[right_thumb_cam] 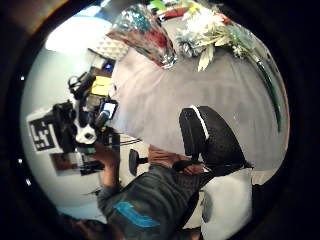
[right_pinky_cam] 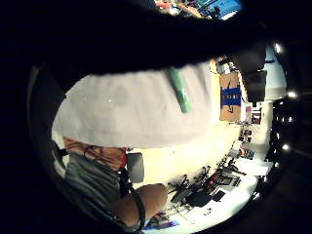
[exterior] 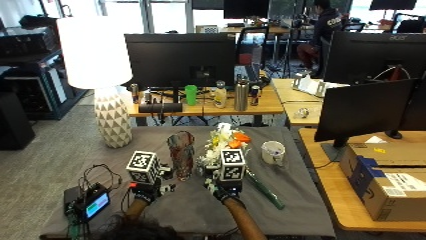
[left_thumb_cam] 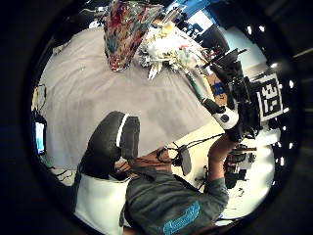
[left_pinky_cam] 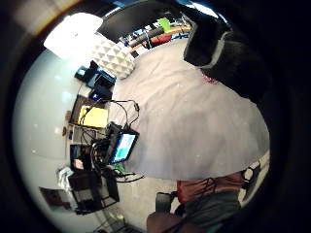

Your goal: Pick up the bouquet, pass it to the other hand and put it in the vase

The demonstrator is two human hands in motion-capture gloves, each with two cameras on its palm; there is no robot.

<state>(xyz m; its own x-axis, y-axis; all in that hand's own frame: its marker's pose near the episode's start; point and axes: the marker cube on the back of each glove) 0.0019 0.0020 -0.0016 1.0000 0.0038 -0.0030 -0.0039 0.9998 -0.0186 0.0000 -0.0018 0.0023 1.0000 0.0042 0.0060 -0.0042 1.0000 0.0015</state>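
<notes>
Both grips hover above the table [exterior: 200, 210]; whether their fingers are spread cannot be told. Right hand [exterior: 223, 192], left hand [exterior: 143, 191]. The bouquet [exterior: 223, 142], white and orange blooms on a green stem, lies just beyond the right grip. The vase [exterior: 181, 155], multicoloured glass, stands upright between the grips; its contents cannot be seen.
</notes>
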